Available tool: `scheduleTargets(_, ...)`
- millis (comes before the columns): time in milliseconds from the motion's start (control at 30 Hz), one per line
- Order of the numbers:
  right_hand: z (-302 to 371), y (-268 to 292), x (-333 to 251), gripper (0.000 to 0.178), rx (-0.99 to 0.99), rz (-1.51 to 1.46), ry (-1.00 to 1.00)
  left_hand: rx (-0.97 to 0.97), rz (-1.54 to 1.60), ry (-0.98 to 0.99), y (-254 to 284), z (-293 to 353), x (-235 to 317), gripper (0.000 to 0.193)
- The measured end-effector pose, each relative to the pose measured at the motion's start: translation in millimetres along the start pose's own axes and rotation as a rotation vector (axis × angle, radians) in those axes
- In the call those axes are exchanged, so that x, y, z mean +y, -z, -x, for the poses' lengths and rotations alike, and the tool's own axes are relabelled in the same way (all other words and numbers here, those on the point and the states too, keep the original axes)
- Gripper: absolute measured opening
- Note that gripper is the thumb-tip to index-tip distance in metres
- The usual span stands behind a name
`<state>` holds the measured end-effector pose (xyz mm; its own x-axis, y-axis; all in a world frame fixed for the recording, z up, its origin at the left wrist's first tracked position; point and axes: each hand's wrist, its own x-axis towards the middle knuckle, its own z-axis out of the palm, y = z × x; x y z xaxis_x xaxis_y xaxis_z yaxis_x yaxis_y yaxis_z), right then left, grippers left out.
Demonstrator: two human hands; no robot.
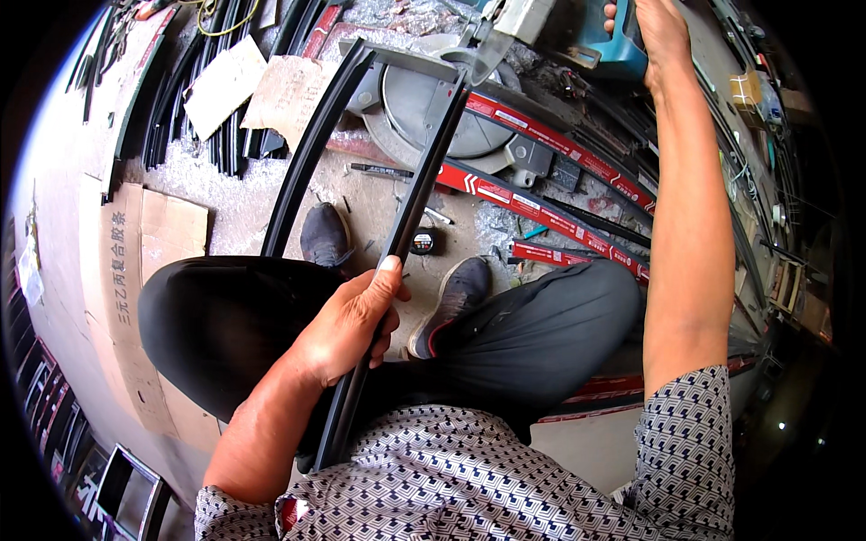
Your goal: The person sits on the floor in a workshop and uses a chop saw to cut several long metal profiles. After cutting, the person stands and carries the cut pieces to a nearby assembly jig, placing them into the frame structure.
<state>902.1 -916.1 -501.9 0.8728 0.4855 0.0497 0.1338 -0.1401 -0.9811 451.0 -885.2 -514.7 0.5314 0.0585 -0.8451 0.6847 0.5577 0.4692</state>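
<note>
My left hand (356, 320) is closed around a long black profile bar (420, 189), thumb on top. The bar slants from my lap up to the grey miter saw table (397, 113), its far end near the saw's clear guard (492, 52). At the top right my right hand (666, 41) is wrapped round the teal handle (622, 56) of the miter saw. The saw's blade cannot be made out. A second dark profile (302, 149) runs from the saw's fence down past my left knee.
Red-labelled profiles (550, 215) lie to the right of the saw table. Between my shoes are a tape measure (426, 241) and, farther off, a black marker (379, 169). Cardboard (171, 225) covers floor at left. Stacked black profiles (180, 108) lie at the far left.
</note>
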Motion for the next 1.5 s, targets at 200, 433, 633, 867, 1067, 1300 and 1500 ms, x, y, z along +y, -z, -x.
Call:
scheduleTargets(200, 0, -1, -1, 0.026, -0.006, 0.01, -0.012, -0.012, 0.0, -0.01, -1, -2, 1, 0.066)
scheduleTargets(433, 2, -3, -4, 0.027, -0.006, 0.013, -0.003, -0.014, 0.003, -0.005, -2, -3, 0, 0.063)
scheduleTargets(633, 1, 0, -6, 0.027, 0.013, 0.026, -0.019, -0.027, 0.016, -0.019, -4, -6, -3, 0.062)
scheduleTargets(867, -2, 2, -2, 0.027, -0.029, 0.014, -0.014, -0.019, 0.018, -0.029, -8, -6, -2, 0.062)
scheduleTargets(1067, 0, 0, -3, 0.026, -0.018, -0.016, -0.031, -0.019, 0.014, -0.032, -10, -7, -1, 0.063)
scheduleTargets(1300, 5, -1, -5, 0.025, -0.026, -0.002, -0.005, -0.008, -0.004, -0.034, -12, -7, 2, 0.062)
scheduleTargets(1500, 9, -5, -2, 0.026, -0.02, 0.034, 0.005, -0.004, -0.005, -0.031, -11, -9, 1, 0.063)
